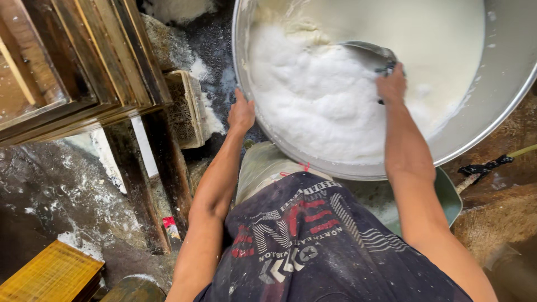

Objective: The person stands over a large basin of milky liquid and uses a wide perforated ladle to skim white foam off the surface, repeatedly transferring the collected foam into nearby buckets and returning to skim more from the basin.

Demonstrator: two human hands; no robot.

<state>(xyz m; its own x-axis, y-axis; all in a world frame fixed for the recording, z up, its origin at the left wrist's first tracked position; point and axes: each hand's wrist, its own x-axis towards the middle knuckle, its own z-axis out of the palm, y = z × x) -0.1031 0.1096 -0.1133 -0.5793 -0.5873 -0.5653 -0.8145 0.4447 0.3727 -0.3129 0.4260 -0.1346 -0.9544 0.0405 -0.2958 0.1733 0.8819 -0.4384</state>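
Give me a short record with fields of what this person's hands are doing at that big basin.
Left hand: grips the outer rim of the metal basin
Right hand: closed on the handle of a metal scoop inside the basin
Basin contents: white foamy liquid, the scoop dipped at its edge
Left of the basin: stacked wooden frames
Lower left: yellow mesh tray
Floor: dark wet floor with white splashes

Wooden frames [84, 61], yellow crate [53, 274]
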